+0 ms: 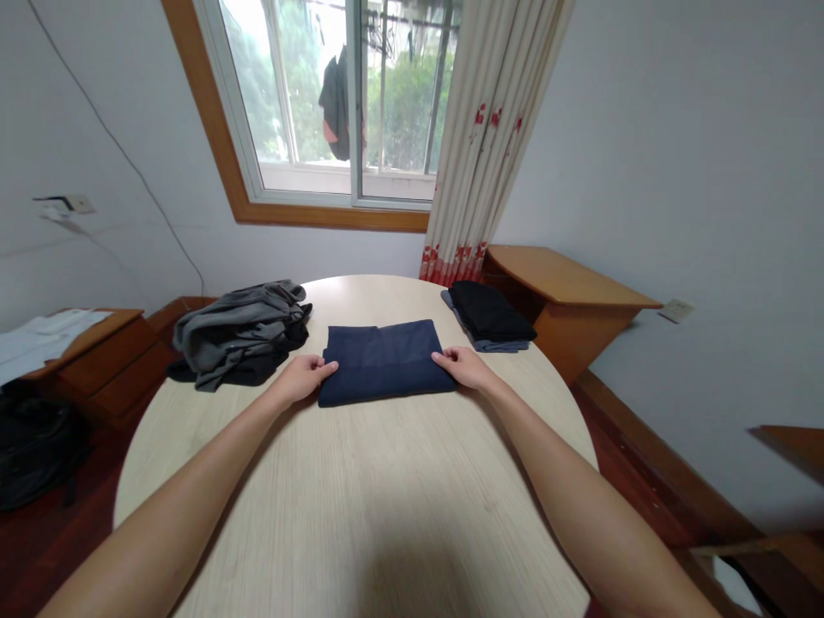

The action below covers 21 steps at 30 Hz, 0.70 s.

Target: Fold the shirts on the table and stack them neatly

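Observation:
A dark navy garment point(383, 365), folded into a flat rectangle, lies on the round pale wooden table point(386, 481). My left hand point(307, 376) pinches its left edge, thumb on top and fingers tucked beneath. On the opposite side, my right hand point(464, 367) grips the right edge in the same way. The cloth's front fold looks straight, while its far edge has a small step near the middle. What kind of garment it is cannot be made out.
Left on the table sits a loose heap of grey and black clothes point(241, 330). Folded black clothing point(493, 311) rests on grey-blue cloth at the right. Beyond stand a wooden desk point(572, 275), a curtain point(495, 129) and a window. A black bag point(39, 446) is on the floor at left.

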{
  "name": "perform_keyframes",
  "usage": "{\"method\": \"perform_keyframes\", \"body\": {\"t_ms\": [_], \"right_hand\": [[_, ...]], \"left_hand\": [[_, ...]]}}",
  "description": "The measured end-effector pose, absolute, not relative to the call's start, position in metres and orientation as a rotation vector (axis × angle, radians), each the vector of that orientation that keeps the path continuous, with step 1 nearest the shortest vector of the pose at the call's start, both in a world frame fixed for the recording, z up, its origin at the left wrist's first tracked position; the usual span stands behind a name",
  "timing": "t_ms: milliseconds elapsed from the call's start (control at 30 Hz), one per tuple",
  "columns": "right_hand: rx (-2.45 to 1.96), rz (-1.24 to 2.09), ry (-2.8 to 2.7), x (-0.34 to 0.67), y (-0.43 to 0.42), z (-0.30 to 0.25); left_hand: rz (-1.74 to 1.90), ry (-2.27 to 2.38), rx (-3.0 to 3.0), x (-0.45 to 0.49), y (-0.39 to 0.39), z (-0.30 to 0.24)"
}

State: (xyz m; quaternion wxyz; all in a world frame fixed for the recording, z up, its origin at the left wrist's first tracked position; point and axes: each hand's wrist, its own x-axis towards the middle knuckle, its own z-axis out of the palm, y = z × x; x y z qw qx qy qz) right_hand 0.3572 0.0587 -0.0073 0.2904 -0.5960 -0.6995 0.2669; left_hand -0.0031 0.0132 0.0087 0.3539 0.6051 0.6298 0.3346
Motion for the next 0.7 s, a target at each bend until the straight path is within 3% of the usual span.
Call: {"method": "perform_keyframes", "body": {"t_ms": [367, 700], "right_hand": [[-1.251, 0.969, -1.557, 0.36, 0.051, 0.011], [-1.61, 1.119, -1.659, 0.356, 0.046, 0.01]], "left_hand": [[0.783, 1.389, 1.451, -0.011, 0.003, 0.039], [0.531, 1.443, 1.326, -0.013, 0.009, 0.016]]}}
